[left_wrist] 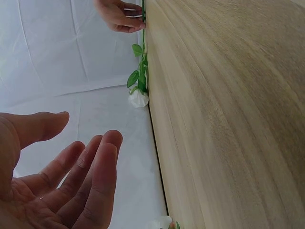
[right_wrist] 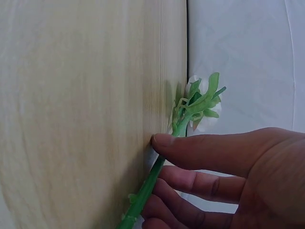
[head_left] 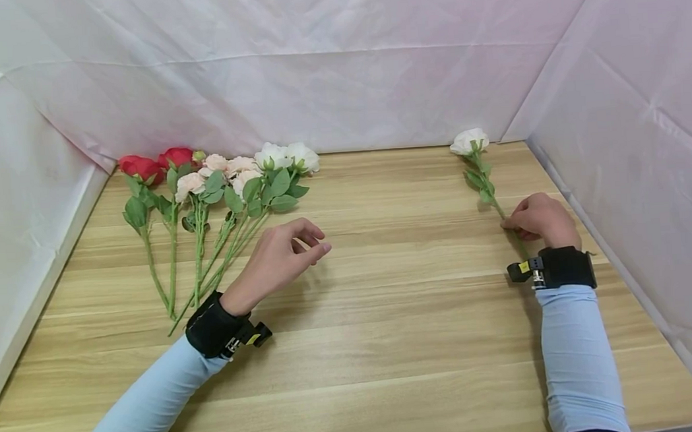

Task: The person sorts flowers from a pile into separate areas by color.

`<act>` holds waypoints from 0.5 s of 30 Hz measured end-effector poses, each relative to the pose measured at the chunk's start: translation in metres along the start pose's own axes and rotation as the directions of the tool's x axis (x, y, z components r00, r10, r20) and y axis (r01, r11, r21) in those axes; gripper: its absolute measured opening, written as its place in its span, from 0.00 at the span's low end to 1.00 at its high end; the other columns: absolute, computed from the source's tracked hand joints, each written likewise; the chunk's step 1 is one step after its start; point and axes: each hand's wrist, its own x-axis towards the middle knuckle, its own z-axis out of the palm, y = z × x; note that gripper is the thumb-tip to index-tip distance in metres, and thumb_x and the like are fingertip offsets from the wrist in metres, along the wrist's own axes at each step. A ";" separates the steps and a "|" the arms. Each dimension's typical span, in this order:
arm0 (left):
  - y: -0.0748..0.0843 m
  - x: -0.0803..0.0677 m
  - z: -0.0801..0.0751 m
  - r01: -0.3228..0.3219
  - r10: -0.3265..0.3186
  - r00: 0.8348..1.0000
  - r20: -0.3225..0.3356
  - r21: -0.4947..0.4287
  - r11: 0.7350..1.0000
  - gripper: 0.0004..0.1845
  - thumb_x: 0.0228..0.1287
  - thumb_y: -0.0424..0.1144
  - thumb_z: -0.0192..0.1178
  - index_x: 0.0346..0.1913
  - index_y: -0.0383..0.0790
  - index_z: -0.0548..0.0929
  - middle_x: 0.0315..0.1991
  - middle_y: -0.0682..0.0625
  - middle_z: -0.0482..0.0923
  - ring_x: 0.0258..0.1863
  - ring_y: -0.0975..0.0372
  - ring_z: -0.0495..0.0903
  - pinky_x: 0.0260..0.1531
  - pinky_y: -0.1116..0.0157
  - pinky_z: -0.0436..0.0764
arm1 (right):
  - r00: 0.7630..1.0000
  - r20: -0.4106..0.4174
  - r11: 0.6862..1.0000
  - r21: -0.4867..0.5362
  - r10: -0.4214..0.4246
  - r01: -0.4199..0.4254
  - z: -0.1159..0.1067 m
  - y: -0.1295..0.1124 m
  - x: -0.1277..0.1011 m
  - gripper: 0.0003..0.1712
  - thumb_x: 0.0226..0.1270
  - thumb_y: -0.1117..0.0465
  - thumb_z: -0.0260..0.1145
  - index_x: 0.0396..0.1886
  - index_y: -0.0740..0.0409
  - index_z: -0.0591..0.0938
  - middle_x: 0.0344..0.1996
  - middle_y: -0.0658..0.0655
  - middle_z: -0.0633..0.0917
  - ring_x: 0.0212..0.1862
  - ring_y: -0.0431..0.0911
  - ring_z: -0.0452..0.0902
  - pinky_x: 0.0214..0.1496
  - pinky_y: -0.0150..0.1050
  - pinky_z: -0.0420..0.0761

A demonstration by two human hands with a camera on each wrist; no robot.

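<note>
At the right of the table, my right hand [head_left: 542, 220] pinches the green stem [right_wrist: 145, 191] of a white rose [head_left: 470, 142] between thumb and fingers. The bloom points to the back edge, its leaves [head_left: 479, 180] lying along the stem. In the right wrist view the thumb crosses the stem below the flower head. My left hand [head_left: 286, 256] hovers over the table with nothing in it, fingers loosely bent and thumb apart from them in the left wrist view. It is nearest the stems of two white roses [head_left: 287, 157] lying at the left.
Two red roses [head_left: 141, 168] and a group of pale pink flowers [head_left: 242, 169] lie at the back left, stems toward the front and partly crossing. White cloth [head_left: 339, 97] walls in the wooden table [head_left: 401, 345] at the back and both sides.
</note>
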 end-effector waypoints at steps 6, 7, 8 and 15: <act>0.000 0.000 -0.001 0.005 -0.005 1.000 0.001 -0.002 1.000 0.14 0.70 0.50 0.67 0.49 0.44 0.86 0.39 0.51 0.88 0.30 0.53 0.89 0.29 0.60 0.81 | 1.000 -0.018 1.000 -0.027 -0.007 0.006 -0.004 -0.003 -0.003 0.27 0.64 0.48 0.73 0.48 0.69 0.84 0.29 0.58 0.88 0.31 0.49 0.84 0.31 0.38 0.75; 0.000 0.000 -0.001 0.005 -0.005 1.000 0.001 -0.002 1.000 0.14 0.70 0.50 0.67 0.49 0.44 0.86 0.39 0.51 0.88 0.30 0.53 0.89 0.29 0.60 0.81 | 1.000 -0.022 1.000 -0.029 -0.011 0.011 -0.005 -0.005 -0.003 0.27 0.65 0.48 0.73 0.48 0.69 0.83 0.29 0.58 0.88 0.32 0.50 0.84 0.31 0.38 0.75; 0.000 0.000 -0.001 0.005 -0.005 1.000 0.001 -0.002 1.000 0.14 0.70 0.50 0.67 0.48 0.44 0.86 0.39 0.51 0.88 0.30 0.52 0.89 0.29 0.60 0.81 | 0.999 -0.027 0.999 -0.029 -0.017 0.016 -0.006 -0.006 -0.004 0.27 0.65 0.49 0.72 0.49 0.69 0.83 0.30 0.59 0.89 0.32 0.50 0.85 0.32 0.38 0.75; 0.000 0.000 -0.001 -0.003 0.003 1.000 -0.006 -0.001 1.000 0.12 0.70 0.49 0.67 0.47 0.45 0.86 0.39 0.51 0.88 0.30 0.52 0.89 0.28 0.60 0.81 | 0.993 -0.052 0.994 0.023 -0.109 0.110 -0.016 -0.032 -0.013 0.27 0.71 0.48 0.68 0.54 0.68 0.79 0.39 0.66 0.89 0.34 0.49 0.89 0.36 0.40 0.80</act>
